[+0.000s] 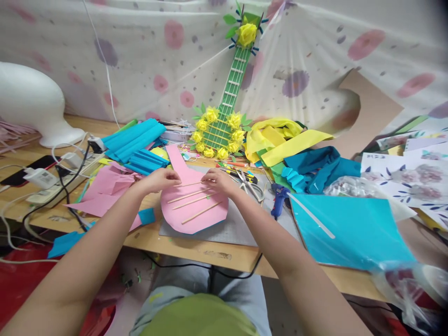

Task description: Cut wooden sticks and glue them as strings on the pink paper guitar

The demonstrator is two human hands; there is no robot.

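A pink guitar-shaped paper cutout (196, 219) lies on a grey cutting mat (241, 233), its neck pointing away from me. Several thin wooden sticks (201, 213) rest slantwise across its round body. At the upper part of the body, my left hand (163, 179) pinches the left end of the topmost stick (191, 184). The fingers of my right hand (219, 181) are closed at that stick's other end and partly hide it. Scissors (257, 190) and a blue glue gun (278, 200) lie to the right of my right hand.
A finished green paper guitar (229, 93) with yellow flowers leans against the curtain. Blue crepe paper (135, 137) and pink paper (108, 189) lie left, near a power strip (65, 182) with cables. Yellow paper (276, 140) and a blue sheet (350, 228) are right.
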